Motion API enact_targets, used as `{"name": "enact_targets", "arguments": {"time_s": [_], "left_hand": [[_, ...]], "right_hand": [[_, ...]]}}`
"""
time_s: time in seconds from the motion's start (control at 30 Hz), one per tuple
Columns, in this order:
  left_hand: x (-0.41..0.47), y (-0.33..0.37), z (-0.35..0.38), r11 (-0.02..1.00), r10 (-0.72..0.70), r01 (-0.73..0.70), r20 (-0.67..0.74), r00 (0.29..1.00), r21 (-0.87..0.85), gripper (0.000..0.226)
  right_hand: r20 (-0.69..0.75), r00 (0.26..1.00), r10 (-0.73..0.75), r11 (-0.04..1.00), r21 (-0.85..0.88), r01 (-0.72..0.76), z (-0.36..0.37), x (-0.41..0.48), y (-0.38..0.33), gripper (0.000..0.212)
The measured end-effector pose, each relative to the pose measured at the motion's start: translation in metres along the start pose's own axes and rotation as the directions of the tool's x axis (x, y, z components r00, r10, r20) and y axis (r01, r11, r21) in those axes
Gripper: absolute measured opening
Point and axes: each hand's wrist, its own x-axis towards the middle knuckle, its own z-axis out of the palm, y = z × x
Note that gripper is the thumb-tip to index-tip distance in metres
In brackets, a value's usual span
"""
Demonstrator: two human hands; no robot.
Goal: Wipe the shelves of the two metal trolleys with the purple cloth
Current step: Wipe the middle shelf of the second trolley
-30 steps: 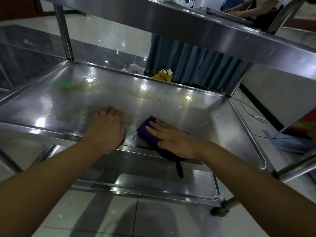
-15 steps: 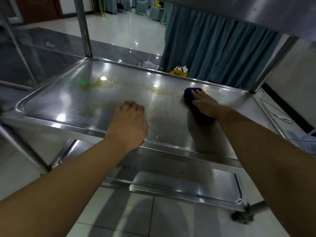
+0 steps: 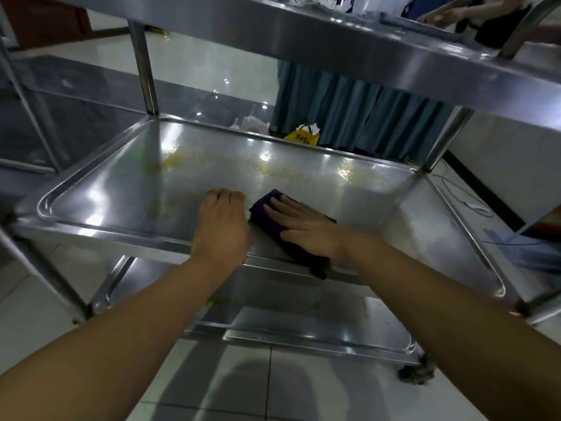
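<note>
The right hand [image 3: 306, 230] lies flat, fingers straight and spread a little, pressing the purple cloth [image 3: 267, 212] down onto the middle shelf [image 3: 121, 183] of the trolley; nothing is pinched, the palm simply bears on it. The cloth sits near the shelf's front edge, about midway along, and its dark tail droops over that front rim. Just beside it on the shelf, the left hand [image 3: 223, 229] rests with its fingers curled under, holding nothing, knuckles on the metal. Toward the shelf's back edge run yellowish smears [image 3: 273, 171], wet-looking under the light spots. Above the shelf hangs the top shelf [image 3: 349, 47]; below it the bottom shelf [image 3: 303, 335], with a caster [image 3: 416, 373] at its corner. Beyond the shelf's back rim stand a yellow bag [image 3: 303, 136] and a blue curtain [image 3: 349, 107].
</note>
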Motion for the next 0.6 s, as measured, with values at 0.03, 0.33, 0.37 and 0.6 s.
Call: {"name": "enact_targets", "arguments": {"time_s": [0.03, 0.33, 0.37, 0.6], "left_hand": [[0.000, -0.001, -0.004, 0.998, -0.033, 0.032, -0.008, 0.999, -0.052, 0.048], [0.006, -0.073, -0.028, 0.978, 0.206, -0.206, 0.005, 0.979, 0.036, 0.047], [0.006, -0.090, -0.030, 0.967, 0.246, -0.246, -0.004, 0.969, 0.066, 0.042], [0.013, -0.175, -0.031, 0.938, 0.323, -0.322, 0.010, 0.946, 0.129, 0.053]], "right_hand": [[0.012, 1.000, -0.022, 1.000, 0.010, 0.022, 0.000, -0.004, -0.008, 0.057], [0.063, 0.984, -0.169, 0.982, 0.096, 0.163, 0.006, -0.016, -0.039, 0.052], [0.047, 0.986, -0.158, 0.983, 0.105, 0.152, 0.004, -0.016, -0.040, 0.051], [-0.043, 0.997, 0.067, 0.996, 0.070, -0.064, -0.016, 0.029, -0.011, 0.052]]}}
